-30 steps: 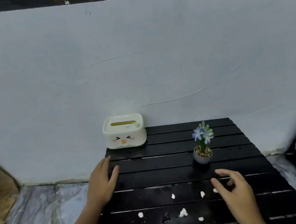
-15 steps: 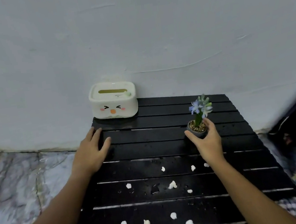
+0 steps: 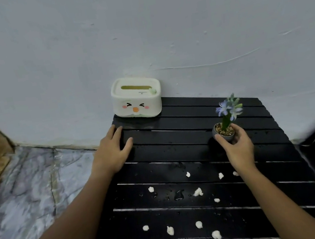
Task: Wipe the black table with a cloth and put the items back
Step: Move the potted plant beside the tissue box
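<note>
Fingers of my right hand (image 3: 238, 148) curled around the small flower pot (image 3: 224, 133) at the black table (image 3: 187, 149)'s right side; my left hand (image 3: 110, 153) lay flat, fingers straight, near the tissue box (image 3: 136, 100).

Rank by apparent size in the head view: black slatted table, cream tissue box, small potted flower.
Largest to smallest:
1. Black slatted table
2. Cream tissue box with a face
3. Small grey potted blue flower, in the right hand

Glossy, wet-looking black slatted table (image 3: 187, 147), smooth cream plastic tissue box (image 3: 136, 99), veined marble-look floor (image 3: 30, 189).
</note>
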